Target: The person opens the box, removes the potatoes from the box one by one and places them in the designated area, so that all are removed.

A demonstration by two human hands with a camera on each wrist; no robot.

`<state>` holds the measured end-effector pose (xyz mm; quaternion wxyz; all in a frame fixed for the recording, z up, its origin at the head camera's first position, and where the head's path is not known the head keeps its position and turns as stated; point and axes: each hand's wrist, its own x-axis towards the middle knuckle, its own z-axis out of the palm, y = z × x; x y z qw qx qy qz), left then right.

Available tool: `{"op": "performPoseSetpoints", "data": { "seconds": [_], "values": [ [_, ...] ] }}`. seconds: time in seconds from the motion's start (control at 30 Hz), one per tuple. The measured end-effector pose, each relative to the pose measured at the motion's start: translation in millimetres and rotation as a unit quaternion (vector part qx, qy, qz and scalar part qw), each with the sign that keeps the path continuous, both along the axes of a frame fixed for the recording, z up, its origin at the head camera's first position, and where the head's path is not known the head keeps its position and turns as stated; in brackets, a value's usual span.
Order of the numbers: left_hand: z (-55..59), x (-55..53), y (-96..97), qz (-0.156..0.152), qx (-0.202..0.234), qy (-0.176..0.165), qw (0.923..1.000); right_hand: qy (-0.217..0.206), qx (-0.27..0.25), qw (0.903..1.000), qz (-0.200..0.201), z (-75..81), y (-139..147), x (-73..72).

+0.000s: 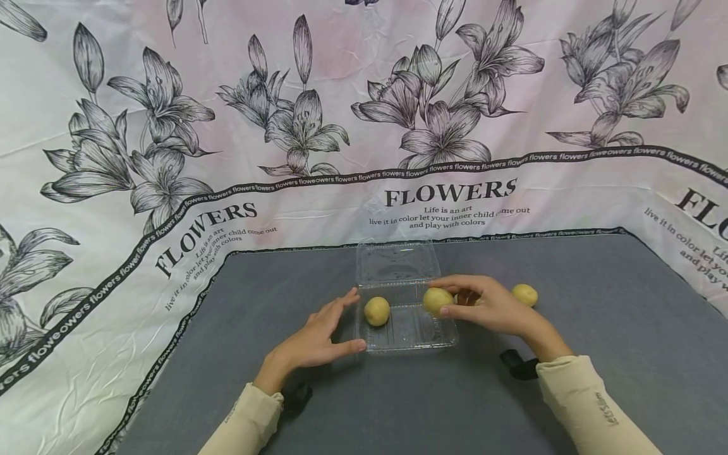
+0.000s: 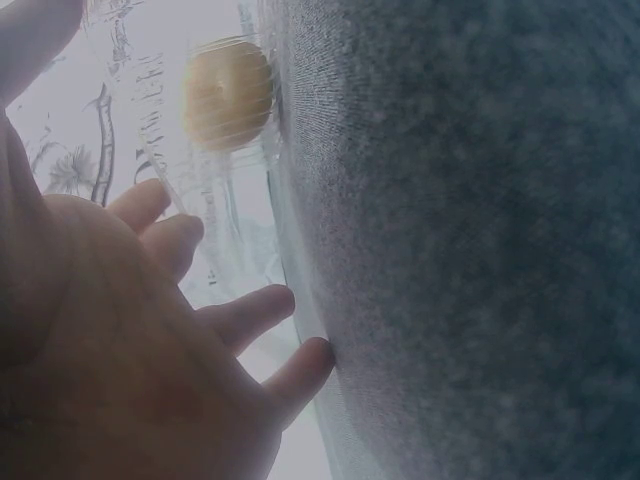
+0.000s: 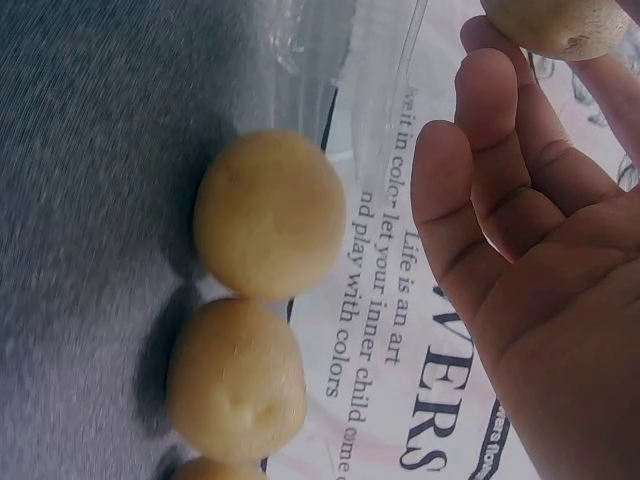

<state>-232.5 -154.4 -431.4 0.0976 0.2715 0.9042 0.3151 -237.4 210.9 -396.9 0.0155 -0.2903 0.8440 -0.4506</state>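
A clear plastic clamshell box (image 1: 409,338) stands with its lid (image 1: 398,260) raised at the back. Inside, at the left, lies a round yellow fruit (image 1: 377,311), also visible through the box wall in the left wrist view. My right hand (image 1: 490,304) pinches another round yellow fruit (image 1: 437,301) between thumb and fingertips, over the right part of the box. That fruit (image 3: 565,22) shows a rough brownish spot in the right wrist view. At the box's left side, my left hand (image 1: 315,336) is spread, thumb near the front left corner and fingertips near the back one.
To the right of the box, more yellow fruits (image 3: 270,215) lie in a row on the dark grey table (image 1: 409,404); one (image 1: 524,294) shows behind the right hand. A white cloth printed with flowers (image 1: 307,208) hangs along the table's back and sides.
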Motion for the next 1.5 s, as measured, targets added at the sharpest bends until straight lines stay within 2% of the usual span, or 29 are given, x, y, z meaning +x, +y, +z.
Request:
{"op": "performPoseSetpoints", "data": {
  "seconds": [0.27, 0.4, 0.63, 0.83, 1.0, 1.23, 1.5],
  "values": [
    [-0.2, -0.2, 0.5, -0.003, 0.002, 0.004, 1.0000, 0.017, -0.005, 0.9998, -0.010, -0.3, 13, 2.6],
    [-1.1, -0.4, 0.3, -0.003, 0.000, 0.008, 1.0000, 0.012, -0.004, 0.9998, -0.013, 0.4, 20, 3.9],
    [-0.5, 0.3, -0.3, -0.005, 0.001, 0.006, 1.0000, 0.002, 0.019, 0.9988, -0.045, -0.7, 33, 8.4],
    [-0.3, 0.1, -0.1, -0.006, 0.003, 0.006, 1.0000, -0.015, -0.004, 0.9995, -0.026, -3.3, 43, 10.0],
    [0.0, 0.5, 0.0, -0.004, 0.000, 0.003, 1.0000, -0.031, 0.007, 0.9992, -0.023, -5.2, 52, 10.2],
    [-0.6, 0.0, -0.2, 0.000, -0.004, 0.000, 1.0000, -0.058, 0.011, 0.9980, 0.021, -10.2, 62, 8.7],
    [-0.8, 0.2, 0.0, -0.001, -0.004, 0.004, 1.0000, -0.048, -0.010, 0.9946, 0.091, -15.4, 67, 5.0]
  ]
}}
